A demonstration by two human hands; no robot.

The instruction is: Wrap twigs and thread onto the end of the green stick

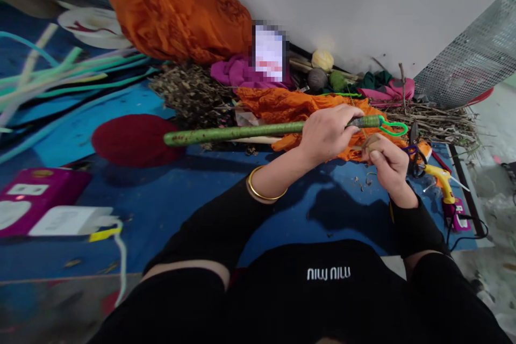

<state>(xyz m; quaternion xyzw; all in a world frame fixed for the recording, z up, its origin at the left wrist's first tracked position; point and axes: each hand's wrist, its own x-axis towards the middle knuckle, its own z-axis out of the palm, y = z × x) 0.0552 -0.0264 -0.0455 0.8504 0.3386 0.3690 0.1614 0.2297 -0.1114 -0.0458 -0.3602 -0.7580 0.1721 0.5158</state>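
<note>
My left hand (328, 131) is closed round a long green stick (234, 133) that lies level and points left, above the blue mat (161, 204). A bright green wire loop (394, 129) sticks out of the stick's right end. My right hand (389, 166) is just below that end, its fingers pinched on a small brownish piece (370, 143) that I cannot name. A gold bangle (266, 185) is on my left wrist.
Orange cloth (177, 11) is heaped at the back, more orange cloth (290, 105) under the stick. Dry twigs (435, 118), yarn balls (322, 59), a dark red round pad (135, 140), a yellow glue gun (441, 180), scissors (413, 153), a purple power strip (32, 199).
</note>
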